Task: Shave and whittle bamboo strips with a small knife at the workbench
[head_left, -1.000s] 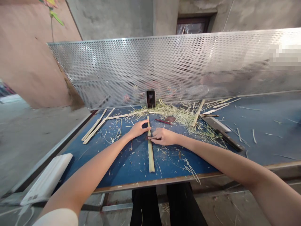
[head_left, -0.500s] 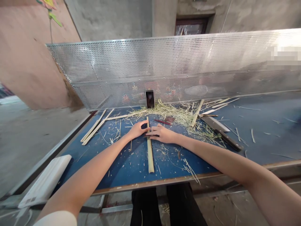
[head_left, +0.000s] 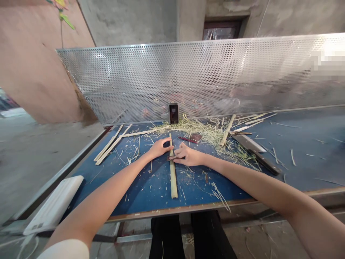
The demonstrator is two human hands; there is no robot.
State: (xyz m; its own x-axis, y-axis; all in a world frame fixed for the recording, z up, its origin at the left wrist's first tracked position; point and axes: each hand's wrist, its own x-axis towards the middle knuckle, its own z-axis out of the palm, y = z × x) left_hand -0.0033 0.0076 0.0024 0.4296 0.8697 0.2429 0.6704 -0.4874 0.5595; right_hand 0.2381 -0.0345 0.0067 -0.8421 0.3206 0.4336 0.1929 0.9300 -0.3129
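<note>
A split bamboo strip (head_left: 173,181) lies lengthwise before me on the blue tabletop (head_left: 153,190), one end toward the front edge. My left hand (head_left: 159,149) is closed around its far part, thumb and fingers on either side. Just nearer to me, my right hand (head_left: 187,155) is pinched on a small thin dark piece (head_left: 169,158) that lies across the strip. This piece looks like a small blade, but most of it is hidden by the fingers. The two hands are close together.
Behind the hands lies a heap of bamboo shavings (head_left: 196,127) below a perforated metal screen (head_left: 161,72). A cleaver (head_left: 265,162) rests to the right, and a red pen-like stick (head_left: 187,139) nearer. Bamboo strips (head_left: 109,149) and a white power strip (head_left: 55,205) are at left.
My right hand has shifted slightly toward me along the bamboo strip, its fingers more curled. The left hand keeps its place on the strip. The whole view has moved a little.
</note>
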